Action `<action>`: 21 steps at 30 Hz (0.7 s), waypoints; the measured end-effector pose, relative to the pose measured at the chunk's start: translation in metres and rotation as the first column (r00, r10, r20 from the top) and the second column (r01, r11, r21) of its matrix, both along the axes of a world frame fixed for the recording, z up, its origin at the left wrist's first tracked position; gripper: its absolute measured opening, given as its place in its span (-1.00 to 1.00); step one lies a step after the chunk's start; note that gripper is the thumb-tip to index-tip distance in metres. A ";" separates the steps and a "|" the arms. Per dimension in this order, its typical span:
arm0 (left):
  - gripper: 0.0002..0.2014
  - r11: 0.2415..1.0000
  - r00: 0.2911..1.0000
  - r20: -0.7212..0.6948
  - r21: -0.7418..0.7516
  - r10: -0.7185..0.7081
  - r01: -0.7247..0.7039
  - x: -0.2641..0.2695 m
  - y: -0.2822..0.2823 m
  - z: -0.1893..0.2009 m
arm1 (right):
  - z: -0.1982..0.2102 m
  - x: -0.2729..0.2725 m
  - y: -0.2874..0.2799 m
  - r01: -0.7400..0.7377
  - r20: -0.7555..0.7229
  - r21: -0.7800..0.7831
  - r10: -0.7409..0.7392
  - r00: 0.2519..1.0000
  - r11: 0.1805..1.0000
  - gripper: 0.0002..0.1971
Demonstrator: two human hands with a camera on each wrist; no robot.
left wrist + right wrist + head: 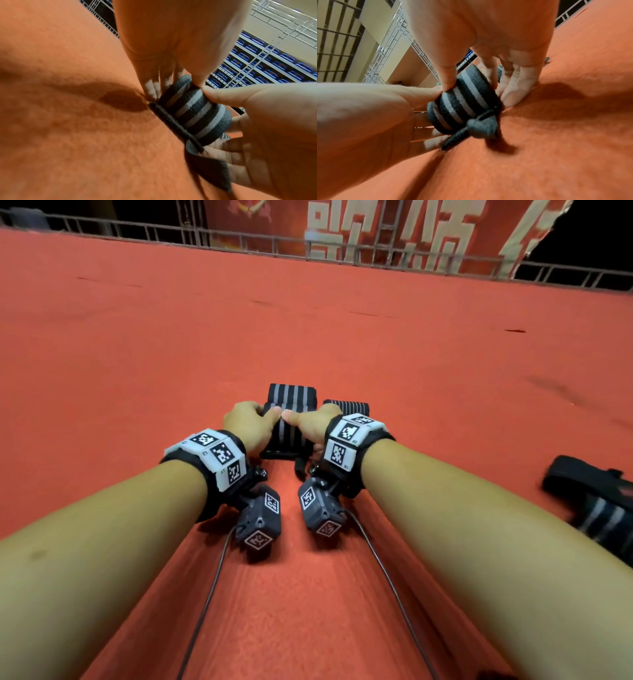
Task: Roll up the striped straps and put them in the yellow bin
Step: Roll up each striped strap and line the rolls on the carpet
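1. Head view: both hands, left hand [246, 424] and right hand [313, 422], clasp the striped strap roll [286, 428] on the red carpet [137, 354], roll axis running left-right between them.
2. Left wrist view: thumb and fingers [150, 88] pinch the roll's end.
3. Right wrist view: the loose black tail [481, 127] lies nearest the right hand.

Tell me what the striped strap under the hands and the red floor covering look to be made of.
The strap, gripped by the left hand and right hand, looks like woven elastic webbing: matte, with a visible ribbed weave in black and grey stripes, and it bends into a thick roll. The floor covering looks like short-pile felt carpet: fuzzy, matte, no sheen. Exact fibres cannot be told.
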State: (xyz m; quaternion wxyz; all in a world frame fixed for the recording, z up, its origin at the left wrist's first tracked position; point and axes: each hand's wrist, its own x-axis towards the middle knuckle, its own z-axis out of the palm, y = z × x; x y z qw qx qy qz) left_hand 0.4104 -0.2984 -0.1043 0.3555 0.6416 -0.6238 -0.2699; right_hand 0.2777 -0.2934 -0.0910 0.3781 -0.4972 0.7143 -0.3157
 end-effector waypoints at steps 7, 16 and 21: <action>-0.29 0.999 0.998 -0.039 -0.002 0.041 -0.041 -0.005 0.036 0.024 | 0.044 -0.025 0.055 -0.023 -0.013 -0.085 0.022 1.000 0.996 -0.64; -0.71 0.910 0.921 -0.063 -0.196 -0.383 0.365 -0.118 0.207 0.101 | 0.132 -0.128 0.238 -0.071 -0.079 -0.292 0.050 0.996 0.954 -0.81; -0.72 0.805 0.805 0.053 -0.014 -0.591 0.593 -0.174 0.285 0.100 | 0.129 -0.190 0.329 -0.032 -0.171 -0.379 -0.036 0.985 0.925 -0.87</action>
